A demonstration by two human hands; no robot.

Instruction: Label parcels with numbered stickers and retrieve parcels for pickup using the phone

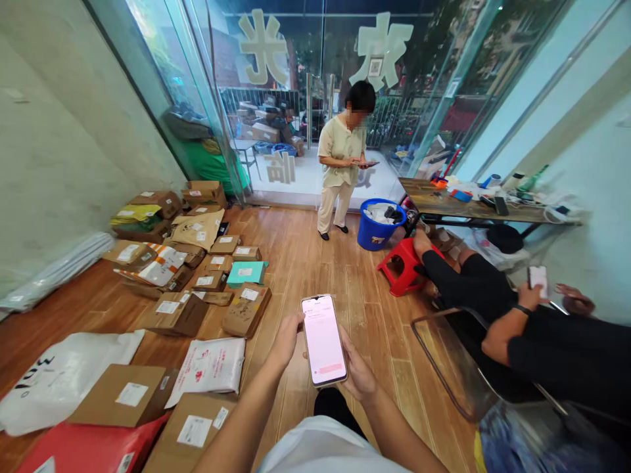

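Observation:
A smartphone with a lit, pale pink screen is held upright between my two hands in front of my body. My left hand grips its left edge, the thumb lying near the upper left of the screen. Along the lower right edge, my right hand is closed round the phone, its fingers partly hidden behind it. Faint text lines show at the top of the screen and a pink bar near the bottom; the words are too small to read.
Cardboard parcels and mailing bags cover the floor at left. A person stands by the glass doors beside a blue bin. At right another person sits holding a phone, feet on a red stool, near a cluttered wooden table.

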